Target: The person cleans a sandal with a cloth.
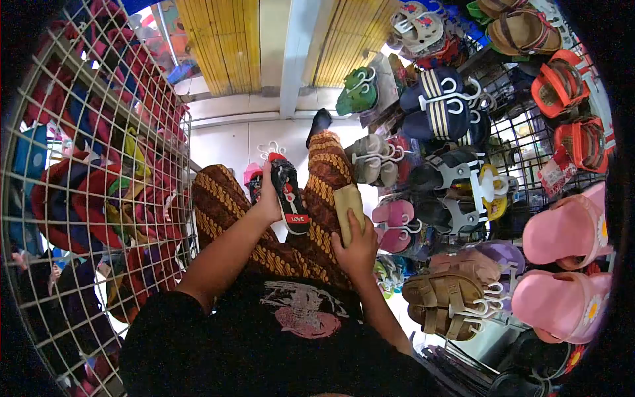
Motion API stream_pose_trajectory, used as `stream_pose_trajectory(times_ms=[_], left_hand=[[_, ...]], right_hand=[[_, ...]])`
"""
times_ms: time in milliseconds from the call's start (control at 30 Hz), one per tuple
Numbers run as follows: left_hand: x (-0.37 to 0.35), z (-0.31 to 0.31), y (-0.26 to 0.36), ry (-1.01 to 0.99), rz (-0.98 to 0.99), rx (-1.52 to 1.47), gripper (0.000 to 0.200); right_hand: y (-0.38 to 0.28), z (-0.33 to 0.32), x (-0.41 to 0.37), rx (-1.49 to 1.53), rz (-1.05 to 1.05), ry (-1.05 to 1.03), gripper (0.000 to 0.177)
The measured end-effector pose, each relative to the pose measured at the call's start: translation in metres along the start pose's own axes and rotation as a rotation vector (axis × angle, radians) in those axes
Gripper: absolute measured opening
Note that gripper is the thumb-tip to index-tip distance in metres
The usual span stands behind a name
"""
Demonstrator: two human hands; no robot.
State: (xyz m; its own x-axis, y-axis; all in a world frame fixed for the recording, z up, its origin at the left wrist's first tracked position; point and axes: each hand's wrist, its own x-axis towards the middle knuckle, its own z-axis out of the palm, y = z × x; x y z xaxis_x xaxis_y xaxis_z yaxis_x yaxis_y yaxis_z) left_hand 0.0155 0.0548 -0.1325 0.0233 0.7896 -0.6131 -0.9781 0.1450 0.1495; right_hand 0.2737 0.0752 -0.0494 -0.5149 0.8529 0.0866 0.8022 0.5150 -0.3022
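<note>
In my left hand (268, 198) is a black slipper (286, 192) with a red end marked LOVE and a red-and-white print on its footbed. My left fingers are closed along its edge, and it is held over my lap. My right hand (359, 248) is closed on a tan folded cloth (346, 197) by my right thigh, its fingers lying over the lower part. White hangers (269, 147) and a pink-and-black pair of footwear (253, 175) show on the floor just beyond the slipper, partly hidden by my left hand.
At the left rises a wire grid rack (99, 152) with bags or footwear behind it. Sandals on hangers crowd the right, among them navy striped slides (436, 102), brown sandals (440, 304) and pink slippers (559, 231). White floor tiles (225, 139) and a door frame (297, 59) are ahead.
</note>
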Motion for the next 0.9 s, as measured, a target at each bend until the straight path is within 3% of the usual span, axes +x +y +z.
stream_pose_trajectory(times_ms=[300, 367, 567, 767, 900], left_hand=[[0.017, -0.005, 0.005, 0.011, -0.028, 0.049, 0.086], [0.012, -0.005, 0.006, 0.06, -0.021, 0.026, 0.087], [-0.005, 0.015, 0.004, -0.04, 0.108, -0.107, 0.093], [-0.005, 0.012, 0.01, 0.046, 0.252, -0.21, 0.092], [-0.006, 0.011, 0.01, -0.026, 0.281, -0.181, 0.093]], right_hand=[[-0.012, 0.015, 0.073, 0.014, 0.033, -0.192, 0.064], [-0.007, 0.03, 0.093, 0.086, -0.013, -0.138, 0.063], [-0.012, 0.029, 0.104, 0.242, -0.277, 0.007, 0.055], [-0.039, -0.023, 0.059, 0.362, -0.308, -0.347, 0.054], [-0.043, -0.029, 0.043, 0.2, -0.184, -0.435, 0.057]])
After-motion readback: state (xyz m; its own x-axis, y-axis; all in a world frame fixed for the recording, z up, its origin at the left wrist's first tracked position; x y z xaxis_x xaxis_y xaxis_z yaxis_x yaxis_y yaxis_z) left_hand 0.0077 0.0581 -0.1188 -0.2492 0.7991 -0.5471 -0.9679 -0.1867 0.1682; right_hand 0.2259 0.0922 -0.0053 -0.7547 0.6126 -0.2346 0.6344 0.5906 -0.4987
